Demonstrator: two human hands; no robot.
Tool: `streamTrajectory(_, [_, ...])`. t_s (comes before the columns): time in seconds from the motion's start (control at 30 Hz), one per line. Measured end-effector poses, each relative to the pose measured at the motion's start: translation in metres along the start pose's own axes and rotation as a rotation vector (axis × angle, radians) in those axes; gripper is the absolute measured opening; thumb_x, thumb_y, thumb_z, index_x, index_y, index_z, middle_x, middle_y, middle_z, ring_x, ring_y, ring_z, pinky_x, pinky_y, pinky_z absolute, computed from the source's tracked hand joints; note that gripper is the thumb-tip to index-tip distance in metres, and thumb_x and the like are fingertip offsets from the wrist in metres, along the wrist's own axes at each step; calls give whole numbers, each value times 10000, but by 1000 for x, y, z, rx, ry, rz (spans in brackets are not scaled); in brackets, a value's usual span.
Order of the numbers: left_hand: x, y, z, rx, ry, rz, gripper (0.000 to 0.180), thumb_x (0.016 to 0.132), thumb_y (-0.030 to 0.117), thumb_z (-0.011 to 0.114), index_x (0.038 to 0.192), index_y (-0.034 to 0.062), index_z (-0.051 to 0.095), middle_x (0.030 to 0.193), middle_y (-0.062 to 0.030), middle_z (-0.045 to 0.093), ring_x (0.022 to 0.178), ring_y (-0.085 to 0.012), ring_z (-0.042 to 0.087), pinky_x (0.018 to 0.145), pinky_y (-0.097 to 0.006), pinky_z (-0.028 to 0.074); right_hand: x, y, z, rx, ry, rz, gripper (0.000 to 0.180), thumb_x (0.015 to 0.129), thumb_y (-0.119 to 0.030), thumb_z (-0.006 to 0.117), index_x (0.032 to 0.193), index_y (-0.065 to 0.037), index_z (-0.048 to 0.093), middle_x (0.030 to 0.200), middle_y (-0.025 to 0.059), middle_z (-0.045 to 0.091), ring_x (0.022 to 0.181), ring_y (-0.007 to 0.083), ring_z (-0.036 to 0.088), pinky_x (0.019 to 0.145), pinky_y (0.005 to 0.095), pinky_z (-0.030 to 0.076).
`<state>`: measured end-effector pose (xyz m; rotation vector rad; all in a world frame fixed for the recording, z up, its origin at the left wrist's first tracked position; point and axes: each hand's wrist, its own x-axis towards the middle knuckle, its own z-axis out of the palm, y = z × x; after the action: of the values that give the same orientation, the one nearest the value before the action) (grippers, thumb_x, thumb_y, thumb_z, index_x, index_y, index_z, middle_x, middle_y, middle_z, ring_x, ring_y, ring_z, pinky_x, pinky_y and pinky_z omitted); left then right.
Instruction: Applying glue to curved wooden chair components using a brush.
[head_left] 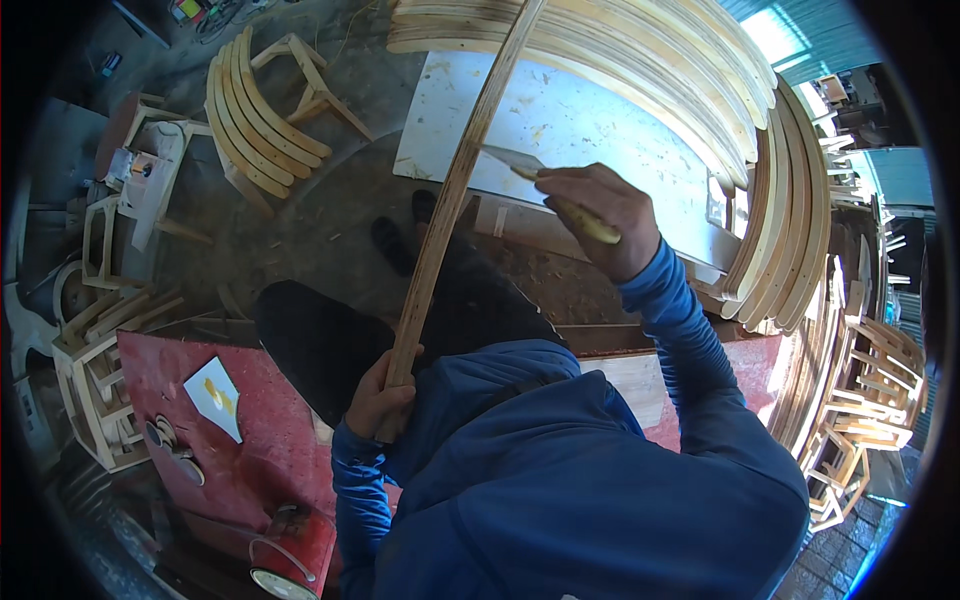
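My left hand [384, 396] is closed round the lower end of a long, narrow wooden strip [455, 200], close to my body. The strip slants up and away to the top edge. My right hand [605, 215] grips a putty knife by its yellowish handle [588, 222]. The knife's thin metal blade [508, 157] points left, and its tip is at the strip's edge; whether it touches, I cannot tell. Beyond the strip lies a pale, stained board [585, 135], and part of the strip crosses in front of it.
Stacks of curved wooden pieces [640, 55] lie along the board's far side, with more [785, 200] at the right. Left stand further curved slats [255, 125] and wooden frames [100, 400]. Beside me a red surface [270, 400] bears a white stained sheet [213, 400] and a red can [300, 545].
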<state>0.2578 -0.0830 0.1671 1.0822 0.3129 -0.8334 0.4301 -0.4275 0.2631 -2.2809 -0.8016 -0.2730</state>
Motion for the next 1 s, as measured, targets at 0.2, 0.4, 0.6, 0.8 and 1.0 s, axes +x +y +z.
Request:
streamTrajectory(0.2, [1,3,0,-52,-49,-15,750,814,231,693,1450,-8,376,748,13,537,540,-85,537,494,-216,446,-7,25,17,-214,46,-209,431,719,-57,747,1148,-79,709,1233,141,651,1010,285,653,844,369,584])
streamTrajectory(0.4, [3,4,3,-88,-34,-15,768,807,227,682,1456,-19,352,688,3,526,465,-98,510,425,-221,420,-27,11,28,-272,-54,-158,409,706,-70,765,1114,-86,732,1272,149,633,1011,291,650,844,378,583])
streamTrajectory(0.6, [4,1,3,-41,-24,14,748,811,228,676,1449,-14,368,681,-2,524,471,-100,508,430,-225,419,-7,9,12,-356,-86,-159,420,726,-68,713,1146,-84,708,1202,128,645,1003,293,649,857,377,586])
streamTrajectory(0.8, [-3,-1,3,-98,-14,7,652,911,355,587,1427,-1,408,702,-14,544,500,-100,517,460,-234,433,10,-9,-9,-55,42,-89,191,919,-126,705,1084,-35,733,925,119,741,780,261,712,711,335,596])
streamTrajectory(1.0, [0,-12,5,-211,6,25,596,1042,495,333,1408,37,444,677,-35,571,426,-114,491,386,-229,401,54,89,-10,731,226,647,255,921,-169,724,1058,46,713,814,109,702,623,162,665,560,281,566])
